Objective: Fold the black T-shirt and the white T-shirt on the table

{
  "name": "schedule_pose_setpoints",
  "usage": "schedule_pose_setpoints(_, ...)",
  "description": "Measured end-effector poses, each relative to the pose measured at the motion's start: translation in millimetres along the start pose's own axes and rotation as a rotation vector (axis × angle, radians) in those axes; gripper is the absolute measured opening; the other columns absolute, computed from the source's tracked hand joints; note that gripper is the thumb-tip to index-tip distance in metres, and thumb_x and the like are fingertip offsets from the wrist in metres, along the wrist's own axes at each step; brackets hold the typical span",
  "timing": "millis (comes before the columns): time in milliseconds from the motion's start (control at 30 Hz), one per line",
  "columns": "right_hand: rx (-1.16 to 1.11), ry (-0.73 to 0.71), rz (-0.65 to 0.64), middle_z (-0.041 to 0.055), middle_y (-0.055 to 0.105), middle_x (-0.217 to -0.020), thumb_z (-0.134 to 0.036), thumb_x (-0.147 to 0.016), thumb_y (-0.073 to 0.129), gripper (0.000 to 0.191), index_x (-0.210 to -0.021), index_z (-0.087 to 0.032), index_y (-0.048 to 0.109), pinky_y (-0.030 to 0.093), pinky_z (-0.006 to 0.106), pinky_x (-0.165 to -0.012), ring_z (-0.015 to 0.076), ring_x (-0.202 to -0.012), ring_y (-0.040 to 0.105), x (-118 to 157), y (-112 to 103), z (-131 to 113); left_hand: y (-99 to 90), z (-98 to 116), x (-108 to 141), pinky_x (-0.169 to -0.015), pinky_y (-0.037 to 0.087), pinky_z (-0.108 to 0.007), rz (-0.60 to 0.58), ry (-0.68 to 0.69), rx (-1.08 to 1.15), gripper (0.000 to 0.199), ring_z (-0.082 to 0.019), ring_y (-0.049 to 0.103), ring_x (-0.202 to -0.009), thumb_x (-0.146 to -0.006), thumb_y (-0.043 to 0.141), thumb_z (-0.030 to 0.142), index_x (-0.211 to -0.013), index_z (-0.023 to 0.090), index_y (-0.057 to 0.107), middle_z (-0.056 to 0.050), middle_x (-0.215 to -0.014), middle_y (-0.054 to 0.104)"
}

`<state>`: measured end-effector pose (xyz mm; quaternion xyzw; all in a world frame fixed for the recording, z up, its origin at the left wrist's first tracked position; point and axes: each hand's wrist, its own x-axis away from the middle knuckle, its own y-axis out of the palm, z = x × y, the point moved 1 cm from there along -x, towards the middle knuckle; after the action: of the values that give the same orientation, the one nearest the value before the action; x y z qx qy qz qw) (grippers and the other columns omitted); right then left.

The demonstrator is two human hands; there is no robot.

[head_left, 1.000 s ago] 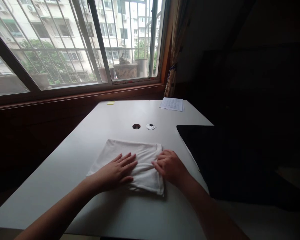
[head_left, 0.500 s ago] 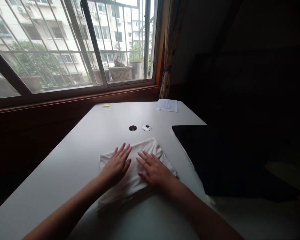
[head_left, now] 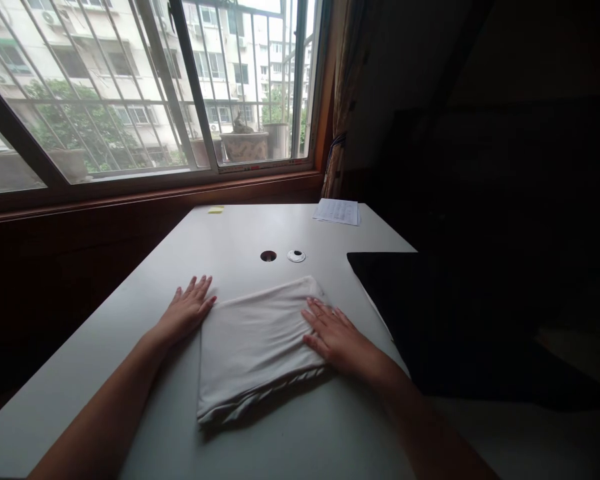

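A folded white cloth, perhaps a garment, lies flat on the white table in front of me. Creases run across its right half, and its layered near edge is wavy. At the cloth's far left corner is my left hand, its fingers outstretched and its thumb side by the edge. My right hand rests with spread fingers on the right part of the cloth, covering some of that edge. Neither hand grips anything.
Beyond the cloth are a round hole in the tabletop and a white cable cover. Papers and a yellow note lie at the far edge. Black fabric spreads over the right side. A barred window stands behind.
My hands have moved apart. The left slid off the middle of the cloth to its left corner, and the right shifted towards the right edge. More of the cloth now shows.
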<state>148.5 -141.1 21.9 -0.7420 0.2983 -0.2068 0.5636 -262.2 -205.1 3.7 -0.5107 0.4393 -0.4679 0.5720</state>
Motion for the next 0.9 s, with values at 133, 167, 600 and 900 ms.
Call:
schedule_pose_setpoints(133, 0.032, 0.042, 0.077, 0.0071, 0.053, -0.153, -0.037, -0.104, 0.046, 0.043, -0.143, -0.025, 0.06, 0.033, 0.047, -0.119, 0.0261, -0.141, 0.049, 1.7, -20.2, -2.7, 0.8, -19.4, -0.1, -0.123, 0.018, -0.06, 0.045, -0.047, 0.028, 0.068, -0.032, 0.012, -0.157, -0.105, 0.021, 0.051, -0.162, 0.014, 0.022, -0.014, -0.167, 0.023)
schedule_pose_setpoints(167, 0.048, 0.055, 0.104, 0.0078, 0.062, -0.144, -0.033, -0.103, 0.048, 0.038, -0.135, -0.024, 0.067, 0.039, 0.044, -0.115, 0.0262, -0.133, 0.056, 2.8, -26.4, -4.8, 1.4, -19.7, -0.4, -0.123, 0.018, -0.06, 0.053, -0.039, 0.054, 0.066, -0.031, 0.014, -0.157, -0.105, 0.02, 0.05, -0.161, 0.015, 0.028, -0.013, -0.166, 0.027)
schedule_pose_setpoints(600, 0.035, 0.065, 0.361, 0.0115, 0.068, -0.122, -0.031, -0.097, 0.057, 0.032, -0.125, -0.019, 0.066, 0.05, 0.04, -0.099, 0.0276, -0.113, 0.063, -12.9, -19.1, 14.6, 5.7, 12.0, 1.4, -0.125, 0.021, -0.054, 0.066, 0.335, 0.248, 0.056, -0.028, 0.033, -0.151, -0.105, 0.033, 0.053, -0.152, 0.025, 0.046, -0.01, -0.159, 0.045)
schedule_pose_setpoints(900, -0.058, 0.271, 0.164, 0.0104, 0.071, -0.112, -0.041, -0.091, 0.064, 0.036, -0.121, -0.022, 0.066, 0.049, 0.035, -0.084, 0.028, -0.104, 0.066, -4.2, -23.9, 12.8, 14.6, 2.6, -2.6, -0.123, 0.026, -0.059, 0.136, 0.383, 0.367, 0.054, -0.031, 0.038, -0.148, -0.103, 0.041, 0.052, -0.147, 0.023, 0.052, -0.011, -0.153, 0.052)
